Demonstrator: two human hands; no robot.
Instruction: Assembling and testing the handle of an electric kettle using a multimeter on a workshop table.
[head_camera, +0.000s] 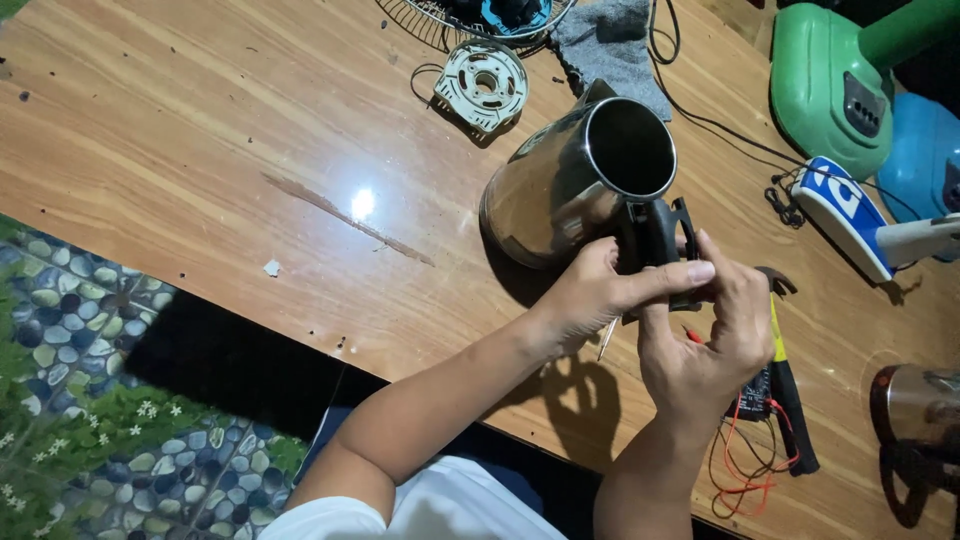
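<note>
Kettle (570, 180) handle (655, 235) between both hands (650, 310), fingers apparently pinching.

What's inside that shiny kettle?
The steel kettle has no lid on, but its open mouth shows only darkness, so nothing inside can be made out. Both hands work at its black handle.

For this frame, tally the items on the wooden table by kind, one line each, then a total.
Steel kettles: 2, one lidless on its side, handle gripped by the left hand and right hand; one at the right edge
Round cream plastic part: 1
Grey cloth: 1
Hammer: 1
Fan bases: 2, green, blue
Total: 7
</note>
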